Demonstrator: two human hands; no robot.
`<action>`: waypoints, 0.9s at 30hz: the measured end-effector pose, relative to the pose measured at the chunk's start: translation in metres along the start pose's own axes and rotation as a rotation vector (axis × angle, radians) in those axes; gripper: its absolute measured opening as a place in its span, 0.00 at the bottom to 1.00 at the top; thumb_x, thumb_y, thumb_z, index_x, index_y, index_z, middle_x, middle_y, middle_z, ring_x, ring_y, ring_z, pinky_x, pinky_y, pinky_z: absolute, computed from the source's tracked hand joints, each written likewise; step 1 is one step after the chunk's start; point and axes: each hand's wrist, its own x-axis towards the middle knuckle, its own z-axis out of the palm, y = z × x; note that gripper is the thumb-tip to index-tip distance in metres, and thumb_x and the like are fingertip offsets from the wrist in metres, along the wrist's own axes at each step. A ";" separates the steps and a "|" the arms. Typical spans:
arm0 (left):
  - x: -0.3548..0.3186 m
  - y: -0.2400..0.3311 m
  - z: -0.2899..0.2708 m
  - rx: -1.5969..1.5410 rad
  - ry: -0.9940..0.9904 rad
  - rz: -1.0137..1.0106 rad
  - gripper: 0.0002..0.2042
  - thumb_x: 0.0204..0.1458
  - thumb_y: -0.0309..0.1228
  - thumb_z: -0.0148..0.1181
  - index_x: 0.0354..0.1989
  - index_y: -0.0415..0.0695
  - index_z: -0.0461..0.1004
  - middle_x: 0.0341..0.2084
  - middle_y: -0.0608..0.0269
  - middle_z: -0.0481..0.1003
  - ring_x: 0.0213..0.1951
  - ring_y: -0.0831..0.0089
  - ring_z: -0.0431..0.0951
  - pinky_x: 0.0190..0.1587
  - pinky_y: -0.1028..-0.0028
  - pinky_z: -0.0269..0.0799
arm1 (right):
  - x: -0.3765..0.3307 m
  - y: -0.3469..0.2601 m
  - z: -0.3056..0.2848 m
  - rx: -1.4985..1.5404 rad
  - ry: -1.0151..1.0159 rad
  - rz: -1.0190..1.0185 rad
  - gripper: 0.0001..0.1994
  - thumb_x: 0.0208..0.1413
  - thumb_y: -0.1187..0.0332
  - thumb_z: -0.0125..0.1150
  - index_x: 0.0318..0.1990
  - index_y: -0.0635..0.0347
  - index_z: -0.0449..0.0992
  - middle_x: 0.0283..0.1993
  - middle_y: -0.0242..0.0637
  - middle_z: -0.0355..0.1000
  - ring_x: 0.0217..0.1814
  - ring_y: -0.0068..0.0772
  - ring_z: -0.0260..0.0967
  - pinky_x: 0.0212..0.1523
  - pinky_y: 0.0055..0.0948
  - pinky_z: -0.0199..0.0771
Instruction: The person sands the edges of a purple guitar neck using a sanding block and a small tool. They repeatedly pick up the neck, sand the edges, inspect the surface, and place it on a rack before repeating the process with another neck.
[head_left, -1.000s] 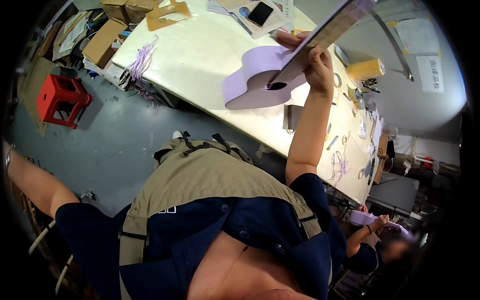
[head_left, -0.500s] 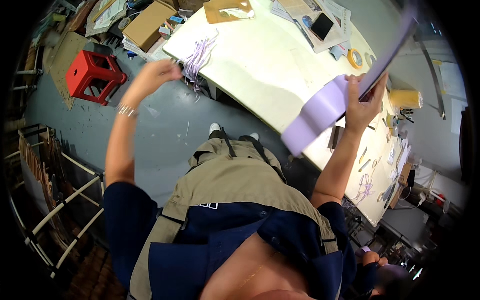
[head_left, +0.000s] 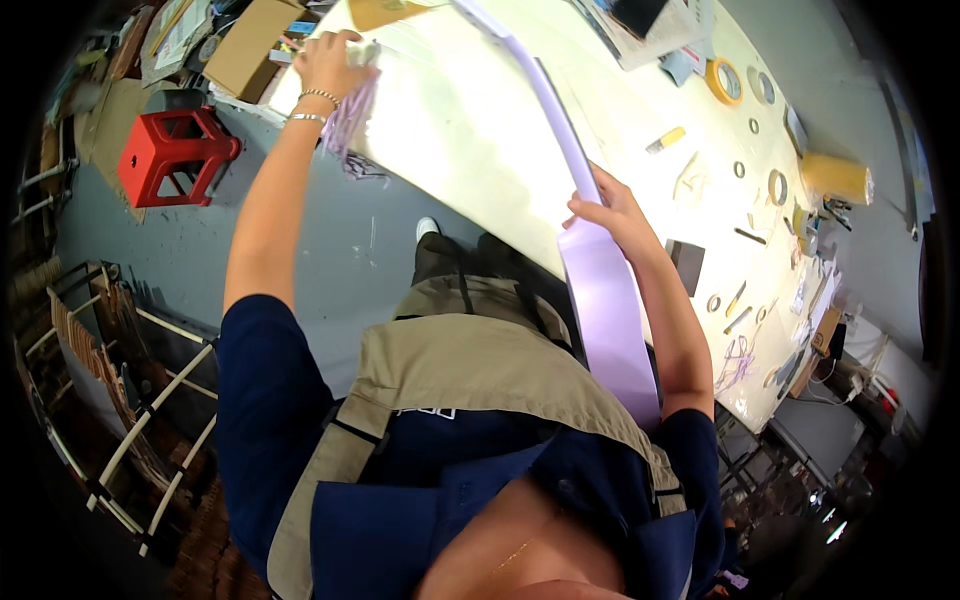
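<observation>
My right hand (head_left: 612, 210) is closed on a long lavender piece (head_left: 612, 320), smooth and thin-edged. Its near end is a wide panel slanting down by my right forearm; beyond my fingers it narrows into a curved, strap-like band that reaches over the table. At the table's left corner, my left hand (head_left: 332, 68) has its fingers apart. Right beside it, a bundle of thin lavender strips (head_left: 348, 118) drapes over the table edge, partly hidden by the hand and blurred.
The pale worktable (head_left: 460, 130) bears a dark phone (head_left: 640, 14), a yellow tape roll (head_left: 724, 81), a yellow-handled cutter (head_left: 666, 139), a dark rectangular block (head_left: 685, 266) and several small tools. A red stool (head_left: 175, 155) and a cardboard box (head_left: 250, 50) stand left; a pale-barred rack (head_left: 150, 405) is lower left.
My left hand has moved up and onto the table corner beside the strips. The lavender piece has come down and leftward in my right hand, its wide end swung nearer my body.
</observation>
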 end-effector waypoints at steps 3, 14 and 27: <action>-0.022 0.048 0.008 -0.508 0.238 -0.147 0.20 0.48 0.40 0.63 0.48 0.48 0.71 0.40 0.58 0.72 0.44 0.65 0.70 0.45 0.64 0.65 | 0.016 0.010 -0.019 0.020 -0.031 0.067 0.32 0.48 0.72 0.60 0.64 0.62 0.58 0.37 0.38 0.69 0.32 0.24 0.70 0.34 0.26 0.73; -0.140 0.306 -0.021 -1.986 -0.634 -0.695 0.29 0.61 0.46 0.45 0.61 0.35 0.48 0.39 0.51 0.71 0.42 0.64 0.76 0.41 0.69 0.74 | 0.052 0.034 -0.091 -0.789 0.429 -0.325 0.12 0.53 0.58 0.61 0.39 0.53 0.79 0.39 0.35 0.74 0.37 0.30 0.72 0.36 0.28 0.71; -0.143 0.302 -0.016 -1.996 -0.633 -0.631 0.33 0.61 0.46 0.43 0.63 0.31 0.42 0.35 0.51 0.72 0.39 0.58 0.78 0.38 0.68 0.75 | 0.067 0.044 -0.193 -1.325 0.829 0.007 0.15 0.51 0.60 0.57 0.43 0.57 0.74 0.36 0.45 0.70 0.34 0.49 0.70 0.37 0.38 0.72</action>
